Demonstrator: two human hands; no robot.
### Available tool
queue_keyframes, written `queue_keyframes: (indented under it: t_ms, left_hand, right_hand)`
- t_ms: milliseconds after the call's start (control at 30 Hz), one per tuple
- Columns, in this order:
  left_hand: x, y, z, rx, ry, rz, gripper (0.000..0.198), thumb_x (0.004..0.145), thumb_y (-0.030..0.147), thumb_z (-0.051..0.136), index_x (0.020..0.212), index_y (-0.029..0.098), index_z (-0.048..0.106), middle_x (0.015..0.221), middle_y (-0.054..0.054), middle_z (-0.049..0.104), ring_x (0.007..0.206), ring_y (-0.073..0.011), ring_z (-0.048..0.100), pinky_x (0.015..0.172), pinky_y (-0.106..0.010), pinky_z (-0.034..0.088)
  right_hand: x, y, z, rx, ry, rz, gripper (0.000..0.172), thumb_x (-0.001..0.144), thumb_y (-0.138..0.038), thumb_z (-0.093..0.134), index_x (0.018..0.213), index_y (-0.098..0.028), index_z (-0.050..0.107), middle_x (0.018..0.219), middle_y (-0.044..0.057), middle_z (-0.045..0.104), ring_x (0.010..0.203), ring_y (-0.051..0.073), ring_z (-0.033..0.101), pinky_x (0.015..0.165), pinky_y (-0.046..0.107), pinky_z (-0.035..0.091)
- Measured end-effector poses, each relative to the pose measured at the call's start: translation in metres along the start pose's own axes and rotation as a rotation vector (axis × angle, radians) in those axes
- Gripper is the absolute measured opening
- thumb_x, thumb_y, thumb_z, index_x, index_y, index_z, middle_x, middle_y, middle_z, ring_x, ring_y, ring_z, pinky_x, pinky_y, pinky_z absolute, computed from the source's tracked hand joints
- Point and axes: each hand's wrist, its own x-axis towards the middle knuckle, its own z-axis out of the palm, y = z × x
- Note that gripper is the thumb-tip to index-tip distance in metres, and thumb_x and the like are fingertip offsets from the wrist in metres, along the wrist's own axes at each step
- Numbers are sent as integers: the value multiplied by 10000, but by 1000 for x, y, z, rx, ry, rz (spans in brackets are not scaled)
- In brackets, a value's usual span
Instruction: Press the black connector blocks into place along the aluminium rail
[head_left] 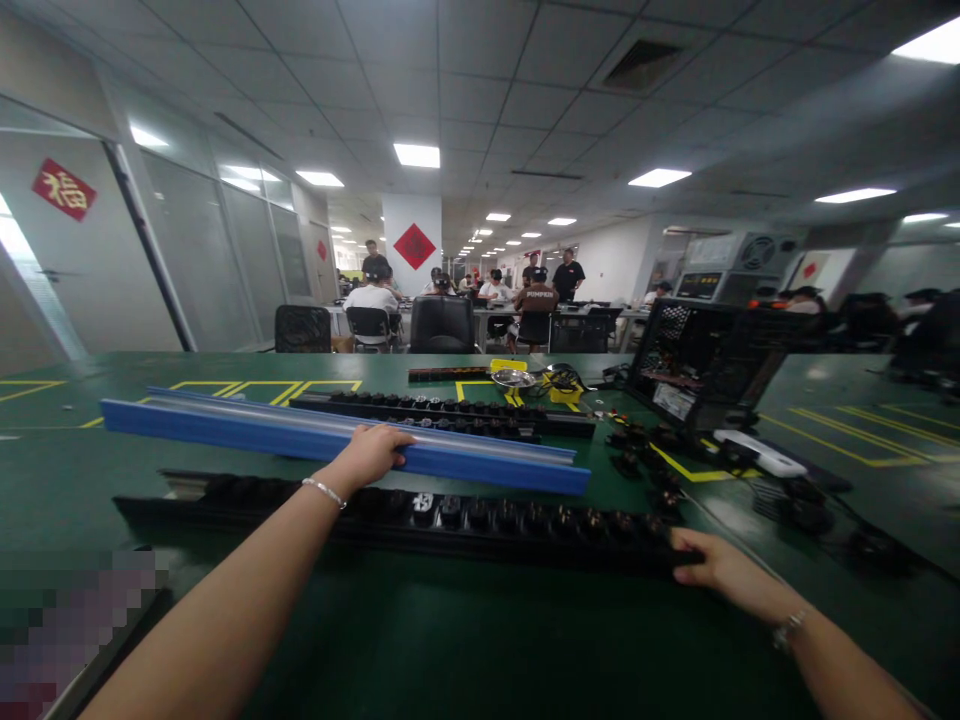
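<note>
My left hand (369, 455) grips the near edge of a long blue channel (225, 425) lying across the green table (450, 640), with a grey strip resting in it. My right hand (720, 565) closes on the right end of a long black power strip (420, 515) with several sockets, just in front of the blue channel. A bracelet sits on my left wrist and a watch on my right.
A second black power strip (442, 412) lies behind the blue channel. An open black computer case (697, 360) stands at the back right, with cables, a white device (757, 452) and a metal bowl (512, 377) nearby. People sit at desks far behind.
</note>
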Motion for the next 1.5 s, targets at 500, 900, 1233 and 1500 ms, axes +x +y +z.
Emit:
queue_keyframes:
  t_ms: [500, 900, 1233, 1500]
  left_hand:
    - [18, 8, 25, 8, -77, 11, 426, 709, 261, 586, 1126, 344, 602, 1090, -36, 668, 995, -231, 609, 828, -311, 436]
    - [40, 19, 30, -61, -206, 99, 362, 654, 195, 598, 979, 333, 680, 958, 13, 708, 912, -177, 631, 778, -218, 439]
    - [53, 18, 25, -102, -220, 53, 340, 663, 231, 616, 992, 287, 686, 913, 21, 720, 854, -158, 643, 744, -195, 455]
    - [3, 63, 16, -115, 199, 51, 349, 878, 352, 365, 1104, 241, 607, 1218, -30, 586, 1136, -199, 498, 980, -342, 360]
  right_hand:
    - [29, -26, 35, 54, 265, 44, 305, 574, -428, 612, 595, -205, 405, 575, -44, 487, 576, 121, 448, 551, 239, 326]
    - [62, -46, 53, -16, 339, -39, 251, 594, -394, 616, 682, -211, 468, 665, -43, 534, 642, 140, 492, 604, 251, 358]
    - [57, -88, 59, -658, 271, -157, 130, 712, -204, 558, 836, -183, 590, 927, 66, 628, 929, 205, 534, 865, 319, 332]
    - [64, -107, 85, -730, 214, -234, 434, 715, -34, 400, 1064, -192, 604, 1070, 71, 632, 1026, 193, 527, 878, 308, 310]
